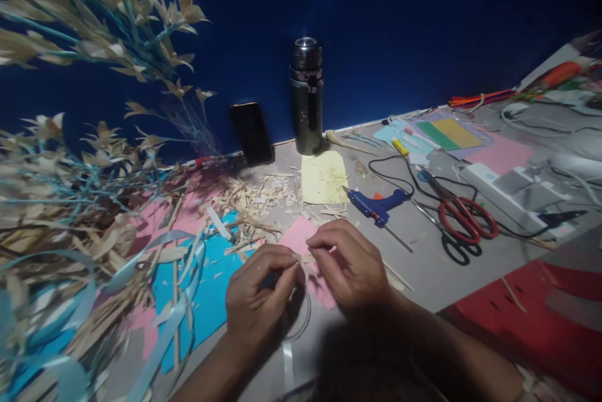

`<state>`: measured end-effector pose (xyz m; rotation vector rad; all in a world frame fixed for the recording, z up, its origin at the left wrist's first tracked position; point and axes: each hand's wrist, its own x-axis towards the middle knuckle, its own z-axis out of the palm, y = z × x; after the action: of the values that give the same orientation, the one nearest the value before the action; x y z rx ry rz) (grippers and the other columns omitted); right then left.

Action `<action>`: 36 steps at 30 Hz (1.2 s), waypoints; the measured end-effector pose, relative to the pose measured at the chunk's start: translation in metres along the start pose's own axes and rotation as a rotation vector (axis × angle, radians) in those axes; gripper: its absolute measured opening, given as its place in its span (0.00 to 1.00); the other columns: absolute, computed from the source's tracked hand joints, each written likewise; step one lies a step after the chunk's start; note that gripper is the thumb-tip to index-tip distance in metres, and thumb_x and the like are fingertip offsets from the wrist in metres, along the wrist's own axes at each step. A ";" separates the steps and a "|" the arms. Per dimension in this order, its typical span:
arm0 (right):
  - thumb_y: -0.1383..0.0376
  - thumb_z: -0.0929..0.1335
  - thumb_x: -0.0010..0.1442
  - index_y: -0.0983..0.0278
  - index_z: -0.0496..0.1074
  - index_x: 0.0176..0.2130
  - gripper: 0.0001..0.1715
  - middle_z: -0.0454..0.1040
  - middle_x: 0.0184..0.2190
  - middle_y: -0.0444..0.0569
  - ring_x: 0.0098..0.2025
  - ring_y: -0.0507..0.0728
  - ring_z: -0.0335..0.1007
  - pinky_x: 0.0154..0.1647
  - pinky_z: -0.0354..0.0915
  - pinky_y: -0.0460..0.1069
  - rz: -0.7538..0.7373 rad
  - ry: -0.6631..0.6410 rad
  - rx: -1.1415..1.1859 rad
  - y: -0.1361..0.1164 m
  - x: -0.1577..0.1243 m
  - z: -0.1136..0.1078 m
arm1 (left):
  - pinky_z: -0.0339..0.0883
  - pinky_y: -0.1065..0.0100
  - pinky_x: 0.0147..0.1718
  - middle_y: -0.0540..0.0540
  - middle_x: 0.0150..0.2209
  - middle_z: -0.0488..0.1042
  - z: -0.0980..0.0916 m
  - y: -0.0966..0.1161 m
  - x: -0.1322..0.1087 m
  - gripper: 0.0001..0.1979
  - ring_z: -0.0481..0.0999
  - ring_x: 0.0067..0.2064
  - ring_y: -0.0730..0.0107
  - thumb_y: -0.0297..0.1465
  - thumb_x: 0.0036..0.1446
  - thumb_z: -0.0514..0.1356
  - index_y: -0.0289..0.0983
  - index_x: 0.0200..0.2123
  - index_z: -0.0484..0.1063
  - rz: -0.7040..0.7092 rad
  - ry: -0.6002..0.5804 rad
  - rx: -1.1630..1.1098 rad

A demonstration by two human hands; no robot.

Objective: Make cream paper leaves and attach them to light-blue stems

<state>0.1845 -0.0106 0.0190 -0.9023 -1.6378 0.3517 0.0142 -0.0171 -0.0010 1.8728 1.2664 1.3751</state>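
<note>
Lower centre: left hand and right hand both pinch a pale strip above pink paper; probably best to keep fingertips tight and close.

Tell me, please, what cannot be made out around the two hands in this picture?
Head view, small pale piece: pinched between left hand and right hand, mostly hidden by their fingers; what it is is unclear.
Head view, dried stems: blurred, cut off by the left edge.
Head view, orange object: blurred, too small to identify.
</note>
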 end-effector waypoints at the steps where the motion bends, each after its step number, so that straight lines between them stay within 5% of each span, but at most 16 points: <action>1: 0.78 0.64 0.63 0.65 0.73 0.40 0.13 0.75 0.33 0.52 0.37 0.56 0.73 0.37 0.72 0.49 -0.040 -0.008 -0.012 0.001 0.000 -0.001 | 0.70 0.70 0.38 0.51 0.31 0.79 0.000 0.002 0.001 0.08 0.79 0.35 0.71 0.21 0.56 0.64 0.40 0.30 0.76 -0.078 -0.018 -0.053; 6: 0.79 0.65 0.63 0.65 0.73 0.43 0.14 0.75 0.32 0.52 0.35 0.57 0.72 0.34 0.72 0.50 -0.178 0.004 -0.084 0.005 0.000 -0.005 | 0.68 0.71 0.24 0.50 0.25 0.78 -0.001 0.007 0.010 0.05 0.76 0.23 0.71 0.30 0.52 0.70 0.38 0.31 0.77 -0.615 -0.186 -0.529; 10: 0.77 0.67 0.63 0.67 0.75 0.41 0.10 0.76 0.31 0.54 0.33 0.57 0.72 0.32 0.72 0.50 -0.262 -0.008 -0.137 0.008 -0.002 -0.006 | 0.64 0.73 0.19 0.49 0.21 0.78 0.000 0.004 0.014 0.09 0.73 0.17 0.73 0.33 0.50 0.72 0.35 0.29 0.76 -0.759 -0.263 -0.745; 16: 0.77 0.66 0.63 0.67 0.76 0.41 0.10 0.79 0.31 0.52 0.33 0.57 0.75 0.33 0.72 0.50 -0.252 0.004 -0.133 0.007 0.001 -0.008 | 0.66 0.73 0.21 0.50 0.20 0.76 0.001 0.005 0.011 0.07 0.74 0.18 0.72 0.31 0.52 0.71 0.36 0.31 0.77 -0.716 -0.240 -0.743; 21: 0.73 0.67 0.66 0.65 0.76 0.43 0.09 0.80 0.35 0.53 0.37 0.57 0.77 0.39 0.73 0.51 -0.043 -0.136 -0.089 0.007 0.009 -0.026 | 0.72 0.69 0.26 0.48 0.30 0.78 -0.003 0.011 0.013 0.05 0.77 0.26 0.70 0.25 0.54 0.67 0.39 0.27 0.80 -0.351 -0.122 -0.409; 25: 0.71 0.66 0.68 0.65 0.75 0.43 0.08 0.80 0.34 0.52 0.36 0.56 0.76 0.38 0.72 0.49 -0.053 -0.362 -0.096 0.009 0.018 -0.043 | 0.73 0.68 0.34 0.47 0.31 0.80 -0.008 0.011 0.012 0.10 0.79 0.34 0.66 0.21 0.55 0.64 0.42 0.29 0.82 -0.149 -0.102 -0.226; 29: 0.70 0.64 0.70 0.66 0.73 0.47 0.09 0.80 0.37 0.53 0.37 0.56 0.76 0.41 0.72 0.50 -0.133 -0.453 -0.133 0.010 0.023 -0.050 | 0.74 0.68 0.35 0.47 0.32 0.80 -0.009 0.011 0.012 0.10 0.80 0.35 0.66 0.22 0.56 0.65 0.42 0.30 0.83 -0.188 -0.165 -0.301; 36: 0.71 0.64 0.70 0.65 0.70 0.52 0.12 0.80 0.37 0.51 0.38 0.55 0.77 0.41 0.72 0.50 -0.256 -0.505 -0.051 0.005 0.030 -0.049 | 0.74 0.71 0.28 0.48 0.30 0.79 -0.009 0.010 0.013 0.05 0.79 0.27 0.70 0.24 0.52 0.70 0.37 0.28 0.79 -0.465 -0.223 -0.651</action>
<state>0.2312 0.0026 0.0503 -0.6584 -2.2088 0.3794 0.0108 -0.0116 0.0164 1.1568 0.9110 1.1058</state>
